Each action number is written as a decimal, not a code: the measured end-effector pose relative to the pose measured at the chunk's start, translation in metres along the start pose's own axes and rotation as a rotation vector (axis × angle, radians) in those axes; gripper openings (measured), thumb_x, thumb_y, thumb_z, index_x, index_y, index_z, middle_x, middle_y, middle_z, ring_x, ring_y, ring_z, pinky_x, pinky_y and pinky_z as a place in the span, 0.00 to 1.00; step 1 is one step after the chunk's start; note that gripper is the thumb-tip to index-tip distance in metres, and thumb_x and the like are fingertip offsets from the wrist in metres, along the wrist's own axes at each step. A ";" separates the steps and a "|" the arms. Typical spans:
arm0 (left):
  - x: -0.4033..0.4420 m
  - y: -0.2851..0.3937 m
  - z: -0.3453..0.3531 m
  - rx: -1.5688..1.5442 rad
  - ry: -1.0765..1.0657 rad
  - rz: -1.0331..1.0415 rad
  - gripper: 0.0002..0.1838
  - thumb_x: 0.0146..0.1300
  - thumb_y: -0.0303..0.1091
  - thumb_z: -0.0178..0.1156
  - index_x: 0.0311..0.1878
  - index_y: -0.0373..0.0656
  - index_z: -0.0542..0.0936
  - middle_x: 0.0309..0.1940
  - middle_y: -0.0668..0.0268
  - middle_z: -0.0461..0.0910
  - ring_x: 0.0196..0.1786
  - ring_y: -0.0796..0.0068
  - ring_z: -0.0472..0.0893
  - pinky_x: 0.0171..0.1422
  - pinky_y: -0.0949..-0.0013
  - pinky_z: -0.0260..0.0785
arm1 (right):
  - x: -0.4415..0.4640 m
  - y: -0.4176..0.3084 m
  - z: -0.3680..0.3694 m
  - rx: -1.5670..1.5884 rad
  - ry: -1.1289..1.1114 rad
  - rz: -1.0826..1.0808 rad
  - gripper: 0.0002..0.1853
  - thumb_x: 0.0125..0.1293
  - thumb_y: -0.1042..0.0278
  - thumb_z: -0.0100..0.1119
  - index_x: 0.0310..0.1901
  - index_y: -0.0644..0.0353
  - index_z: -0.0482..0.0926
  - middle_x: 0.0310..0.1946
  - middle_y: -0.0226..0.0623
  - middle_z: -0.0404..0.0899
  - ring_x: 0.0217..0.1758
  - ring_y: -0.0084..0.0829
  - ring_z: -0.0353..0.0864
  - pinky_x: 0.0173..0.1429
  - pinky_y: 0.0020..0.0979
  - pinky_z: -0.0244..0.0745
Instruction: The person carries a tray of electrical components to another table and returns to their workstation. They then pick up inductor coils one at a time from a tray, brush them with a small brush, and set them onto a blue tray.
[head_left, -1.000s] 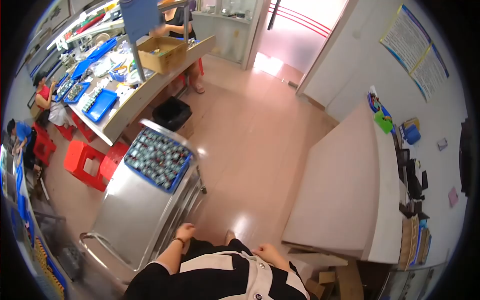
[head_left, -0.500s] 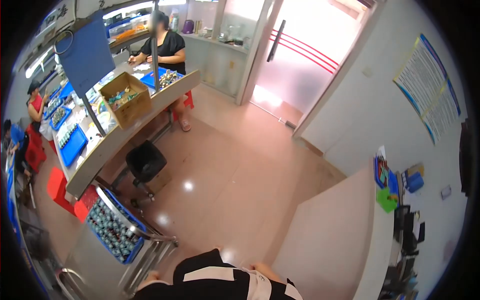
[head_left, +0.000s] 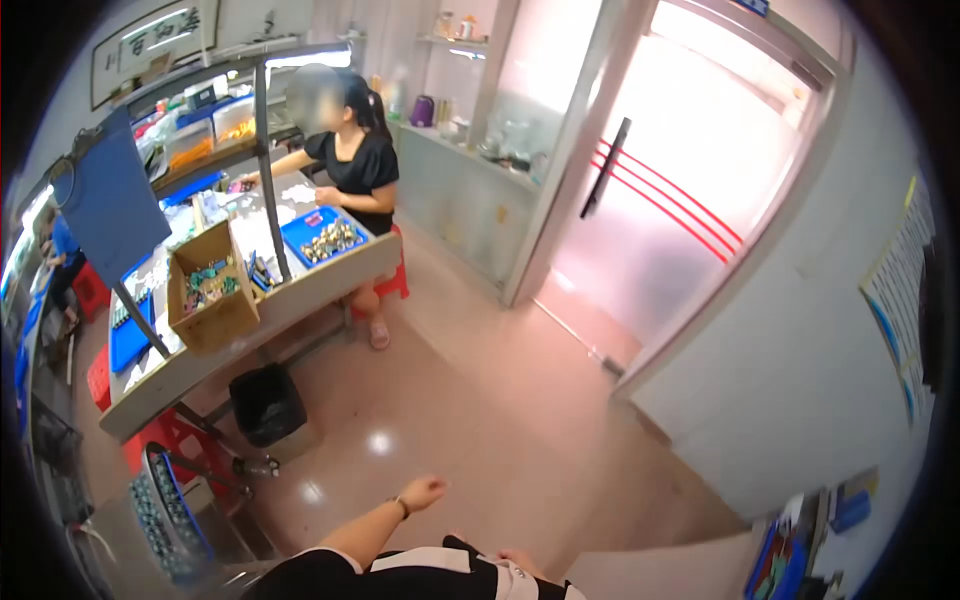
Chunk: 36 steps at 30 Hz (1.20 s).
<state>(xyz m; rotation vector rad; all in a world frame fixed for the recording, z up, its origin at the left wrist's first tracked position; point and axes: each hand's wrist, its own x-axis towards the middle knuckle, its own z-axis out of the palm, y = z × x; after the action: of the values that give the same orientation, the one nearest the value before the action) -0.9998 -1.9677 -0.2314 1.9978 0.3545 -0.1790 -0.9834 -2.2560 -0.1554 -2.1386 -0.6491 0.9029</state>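
My left hand (head_left: pixel 424 493) reaches forward over the tiled floor, a band on its wrist. Its fingers are loosely curled in, with nothing seen in them, and it touches nothing. Low by my waist, against the dark and white clothing, is my right hand (head_left: pixel 520 563); it is small and blurred, its fingers unclear. Left of my left arm stands a metal trolley (head_left: pixel 235 578) with a blue tray (head_left: pixel 190 505) of small dark parts on it.
A cardboard box (head_left: pixel 215 325) of small parts stands on the workbench (head_left: pixel 330 275) at left, where a person (head_left: pixel 355 165) sits. Under it is a black bin-like object (head_left: pixel 266 405). Ahead is a frosted glass door (head_left: pixel 640 210); a white counter (head_left: pixel 660 575) is at lower right.
My view has moved forward, so the bench and door look nearer and the trolley has slid toward the lower left. My left hand has swung forward. The seated person's arm now reaches out.
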 end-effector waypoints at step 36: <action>0.693 0.084 -0.301 -0.055 0.258 -0.534 0.28 0.55 0.59 0.51 0.30 0.39 0.81 0.25 0.56 0.80 0.32 0.59 0.80 0.41 0.62 0.70 | 0.839 -0.072 -0.528 -0.628 -0.570 -0.072 0.22 0.54 0.47 0.53 0.28 0.62 0.80 0.26 0.46 0.79 0.33 0.44 0.78 0.40 0.38 0.70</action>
<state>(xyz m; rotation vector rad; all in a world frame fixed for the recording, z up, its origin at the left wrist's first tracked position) -0.3266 -1.6141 -0.2226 1.8369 1.0463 -0.2414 -0.0663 -1.8719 -0.1717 -2.3581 -1.4405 1.4265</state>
